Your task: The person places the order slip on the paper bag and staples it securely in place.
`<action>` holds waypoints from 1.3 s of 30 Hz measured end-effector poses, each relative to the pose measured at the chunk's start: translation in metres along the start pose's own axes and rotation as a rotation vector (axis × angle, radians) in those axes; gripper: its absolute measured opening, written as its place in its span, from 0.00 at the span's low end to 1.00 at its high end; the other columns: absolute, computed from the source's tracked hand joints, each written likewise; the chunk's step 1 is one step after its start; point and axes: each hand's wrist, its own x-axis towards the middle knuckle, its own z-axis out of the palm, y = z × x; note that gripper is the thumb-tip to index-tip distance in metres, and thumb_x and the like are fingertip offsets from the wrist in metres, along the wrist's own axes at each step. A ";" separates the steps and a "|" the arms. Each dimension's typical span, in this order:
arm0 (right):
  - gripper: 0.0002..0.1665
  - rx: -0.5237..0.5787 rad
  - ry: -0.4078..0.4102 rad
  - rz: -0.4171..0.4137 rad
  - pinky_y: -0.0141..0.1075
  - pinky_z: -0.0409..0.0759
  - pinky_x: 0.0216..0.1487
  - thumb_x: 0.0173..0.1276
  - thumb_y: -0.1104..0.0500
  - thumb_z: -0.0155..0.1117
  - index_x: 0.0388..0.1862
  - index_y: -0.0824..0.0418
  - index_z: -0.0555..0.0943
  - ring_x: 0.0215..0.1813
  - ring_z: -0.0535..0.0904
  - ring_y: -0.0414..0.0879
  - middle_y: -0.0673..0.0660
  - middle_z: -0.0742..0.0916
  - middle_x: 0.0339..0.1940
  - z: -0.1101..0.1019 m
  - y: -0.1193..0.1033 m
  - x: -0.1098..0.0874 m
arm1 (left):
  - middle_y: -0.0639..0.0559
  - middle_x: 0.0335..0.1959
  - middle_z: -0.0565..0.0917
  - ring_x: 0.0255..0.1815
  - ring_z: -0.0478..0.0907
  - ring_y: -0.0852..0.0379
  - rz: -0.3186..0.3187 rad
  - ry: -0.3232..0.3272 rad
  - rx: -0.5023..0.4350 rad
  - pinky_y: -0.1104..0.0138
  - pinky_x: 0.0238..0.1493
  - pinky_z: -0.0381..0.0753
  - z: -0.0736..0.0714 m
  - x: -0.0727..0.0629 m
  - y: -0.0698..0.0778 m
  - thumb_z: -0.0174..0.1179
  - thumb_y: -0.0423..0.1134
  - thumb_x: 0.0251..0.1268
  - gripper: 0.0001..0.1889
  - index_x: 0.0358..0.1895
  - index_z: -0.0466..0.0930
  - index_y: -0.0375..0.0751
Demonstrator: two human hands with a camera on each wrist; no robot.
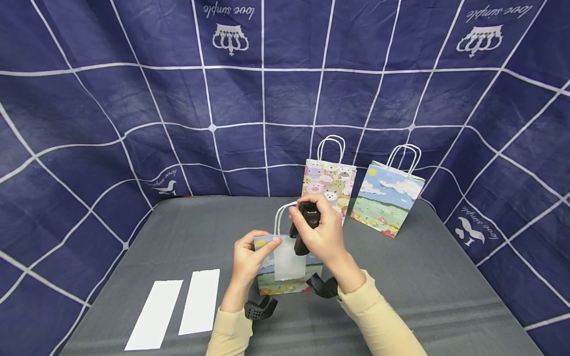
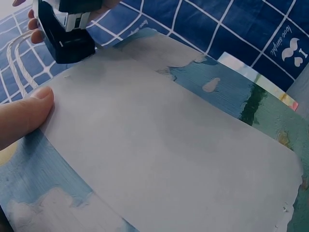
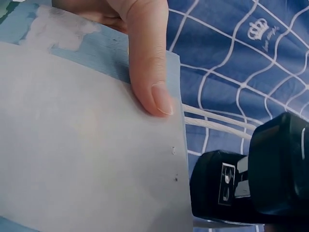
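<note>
At the middle of the worktop (image 1: 401, 291), here's the paper bag (image 1: 267, 273), a white paper strip (image 1: 289, 267) lying flat against its front! Up at the bag's ten o'clock corner the left hand (image 1: 249, 253) has it in a pinch, thumb in front on the strip's edge, fingers behind. And at one o'clock, the right hand (image 1: 321, 230) grips a black stapler (image 1: 302, 245), its mouth just beside the bag's rim.

How should this bag handle? Light, surely, crisp along its folds but quick to buckle across the broad front; the thin strip looks apt to slide or crease. Best hold: the top rim, strip and wall nipped together, well away from the stapler's mouth. The cord handles (image 1: 279, 221) look soft, a poor choice for steadying. The stapler seems the heavy, hard one, best taken round its body.

Over at eight o'clock, two loose strips (image 1: 200, 301); at one and two, more bags (image 1: 387, 198) standing by!
</note>
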 end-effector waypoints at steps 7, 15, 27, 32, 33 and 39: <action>0.14 -0.124 0.052 -0.087 0.31 0.75 0.24 0.57 0.68 0.67 0.42 0.66 0.75 0.25 0.78 0.44 0.57 0.82 0.32 0.006 0.001 0.003 | 0.58 0.18 0.78 0.18 0.72 0.64 0.001 -0.007 0.002 0.72 0.20 0.71 -0.001 0.001 -0.001 0.67 0.21 0.48 0.07 0.30 0.79 0.25; 0.13 -0.248 0.051 -0.100 0.38 0.78 0.30 0.63 0.57 0.63 0.42 0.63 0.75 0.33 0.79 0.46 0.54 0.83 0.32 0.012 0.002 0.004 | 0.57 0.18 0.78 0.18 0.71 0.64 0.016 -0.034 0.003 0.73 0.19 0.70 -0.002 0.001 0.001 0.67 0.20 0.47 0.07 0.30 0.79 0.25; 0.20 -0.282 0.030 -0.122 0.35 0.77 0.27 0.67 0.45 0.59 0.38 0.63 0.75 0.28 0.79 0.43 0.52 0.83 0.27 0.019 0.005 0.001 | 0.58 0.27 0.81 0.23 0.73 0.65 0.084 -0.103 0.021 0.73 0.22 0.72 -0.006 0.001 0.003 0.65 0.16 0.45 0.08 0.30 0.78 0.25; 0.21 -0.289 0.038 -0.143 0.34 0.77 0.26 0.66 0.45 0.60 0.37 0.63 0.76 0.27 0.79 0.42 0.52 0.83 0.27 0.021 0.006 -0.001 | 0.56 0.28 0.81 0.28 0.75 0.64 0.087 -0.116 0.039 0.72 0.26 0.74 -0.007 0.001 0.006 0.66 0.17 0.45 0.08 0.30 0.79 0.26; 0.21 -0.288 0.040 -0.143 0.34 0.77 0.26 0.66 0.44 0.59 0.37 0.63 0.76 0.27 0.79 0.42 0.52 0.83 0.27 0.022 0.006 -0.001 | 0.55 0.28 0.81 0.28 0.75 0.64 0.086 -0.118 0.042 0.72 0.27 0.74 -0.007 0.001 0.007 0.66 0.17 0.45 0.08 0.30 0.79 0.26; 0.18 -0.268 0.074 -0.165 0.35 0.77 0.24 0.67 0.47 0.58 0.36 0.62 0.76 0.26 0.79 0.43 0.53 0.83 0.27 0.024 0.008 -0.003 | 0.48 0.27 0.82 0.28 0.76 0.61 0.087 -0.135 0.070 0.71 0.26 0.74 -0.008 0.001 0.010 0.66 0.18 0.45 0.08 0.30 0.79 0.26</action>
